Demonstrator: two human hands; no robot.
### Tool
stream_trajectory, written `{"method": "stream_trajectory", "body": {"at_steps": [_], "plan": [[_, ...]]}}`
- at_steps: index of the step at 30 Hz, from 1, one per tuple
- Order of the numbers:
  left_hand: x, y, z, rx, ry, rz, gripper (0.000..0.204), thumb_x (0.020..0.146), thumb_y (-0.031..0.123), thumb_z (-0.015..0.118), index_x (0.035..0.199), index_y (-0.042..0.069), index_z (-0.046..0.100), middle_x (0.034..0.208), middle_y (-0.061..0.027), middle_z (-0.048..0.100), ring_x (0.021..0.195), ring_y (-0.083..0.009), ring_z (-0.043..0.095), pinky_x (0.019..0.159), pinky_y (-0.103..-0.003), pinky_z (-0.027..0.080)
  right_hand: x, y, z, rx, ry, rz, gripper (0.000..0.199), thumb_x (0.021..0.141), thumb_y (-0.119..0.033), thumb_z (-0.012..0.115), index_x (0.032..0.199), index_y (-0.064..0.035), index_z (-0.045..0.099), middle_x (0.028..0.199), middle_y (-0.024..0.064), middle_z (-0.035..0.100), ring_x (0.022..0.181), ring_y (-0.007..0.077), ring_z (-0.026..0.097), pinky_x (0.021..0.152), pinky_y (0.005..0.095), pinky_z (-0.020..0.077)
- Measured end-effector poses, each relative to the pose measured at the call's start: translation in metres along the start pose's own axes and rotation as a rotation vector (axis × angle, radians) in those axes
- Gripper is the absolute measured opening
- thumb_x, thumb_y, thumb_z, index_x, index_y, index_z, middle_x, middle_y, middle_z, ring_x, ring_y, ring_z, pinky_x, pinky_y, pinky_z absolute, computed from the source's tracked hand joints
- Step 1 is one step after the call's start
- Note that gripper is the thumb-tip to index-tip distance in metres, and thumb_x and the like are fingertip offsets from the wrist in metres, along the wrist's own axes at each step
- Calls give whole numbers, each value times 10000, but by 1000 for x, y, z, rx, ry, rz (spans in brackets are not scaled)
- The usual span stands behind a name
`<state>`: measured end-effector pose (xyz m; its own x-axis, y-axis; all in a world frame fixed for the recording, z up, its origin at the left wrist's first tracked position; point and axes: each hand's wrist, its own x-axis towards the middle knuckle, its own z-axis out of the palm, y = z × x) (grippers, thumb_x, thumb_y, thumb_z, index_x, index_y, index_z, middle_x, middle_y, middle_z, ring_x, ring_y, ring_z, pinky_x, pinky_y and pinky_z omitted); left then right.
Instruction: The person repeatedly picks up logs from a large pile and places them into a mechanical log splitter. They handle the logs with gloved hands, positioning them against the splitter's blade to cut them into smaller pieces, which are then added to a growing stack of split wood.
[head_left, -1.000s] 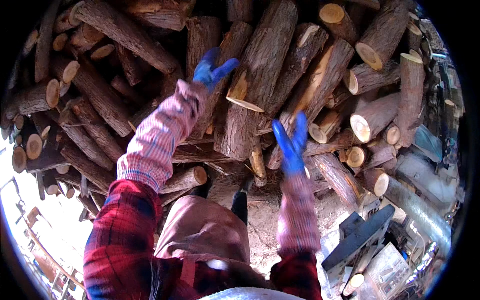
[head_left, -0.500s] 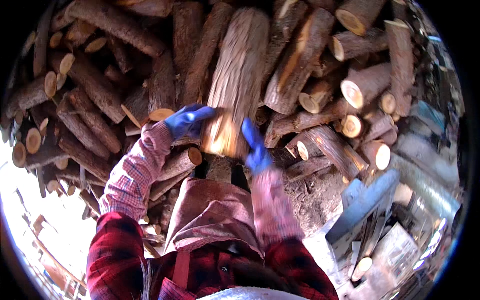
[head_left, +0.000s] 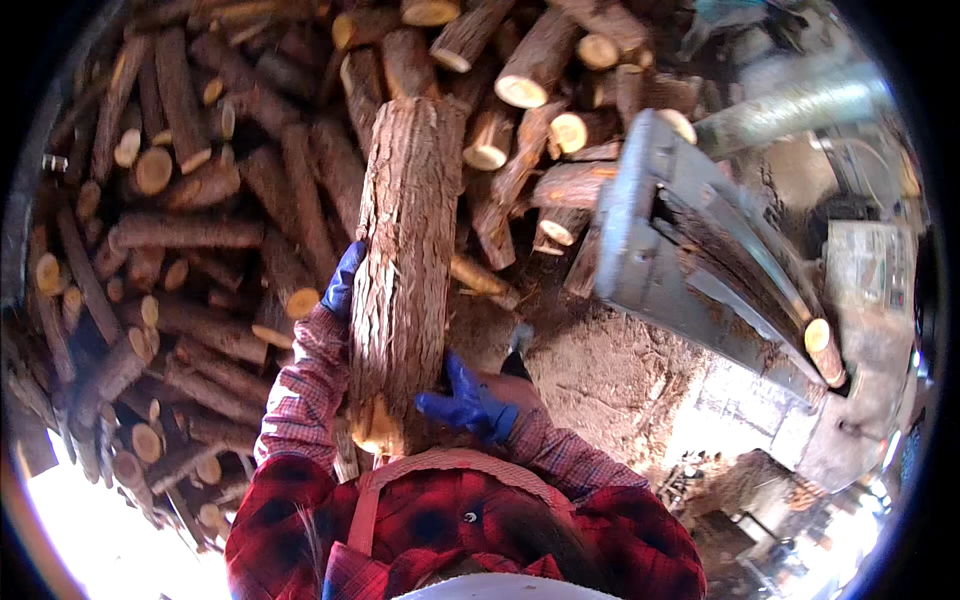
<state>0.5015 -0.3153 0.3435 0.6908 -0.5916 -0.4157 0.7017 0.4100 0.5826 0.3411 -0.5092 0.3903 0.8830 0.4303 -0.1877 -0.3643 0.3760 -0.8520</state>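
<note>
I hold a thick, rough-barked log (head_left: 405, 260) lengthwise in front of my chest, its cut end nearest me. My left hand (head_left: 343, 282), in a blue glove, presses against the log's left side about halfway up. My right hand (head_left: 470, 403), also blue-gloved, grips the log's near end from the right and below. Both sleeves are red and pink plaid.
A large pile of cut logs (head_left: 200, 230) fills the left and top of the view. A grey metal trough (head_left: 690, 260) with a log lying in it slants down on the right. Sawdust-covered ground (head_left: 590, 370) lies between the pile and the trough.
My hands reached into the pile, closed on the thick log and pulled it out toward my chest. The view has swung right, bringing the metal trough into sight.
</note>
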Motion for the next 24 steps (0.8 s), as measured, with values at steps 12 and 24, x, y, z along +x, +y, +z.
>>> {"method": "stream_trajectory", "body": {"at_steps": [12, 24], "plan": [[100, 4, 456, 1076, -824, 167, 775, 804, 269, 706, 1411, -26, 325, 1352, -139, 468, 1240, -216, 442, 1051, -330, 344, -107, -122, -167, 408, 427, -1041, 768, 871, -473, 605, 1434, -72, 269, 1352, 128, 461, 1266, 265, 442, 1060, 428, 377], [289, -245, 629, 2160, -809, 847, 733, 752, 433, 705, 1303, 42, 420, 1265, -197, 509, 1158, -329, 518, 996, -396, 405, -305, -152, -302, 116, 1253, -897, 435, 968, -260, 510, 1311, 3, 466, 1235, 143, 565, 1113, 245, 560, 954, 351, 450]]}}
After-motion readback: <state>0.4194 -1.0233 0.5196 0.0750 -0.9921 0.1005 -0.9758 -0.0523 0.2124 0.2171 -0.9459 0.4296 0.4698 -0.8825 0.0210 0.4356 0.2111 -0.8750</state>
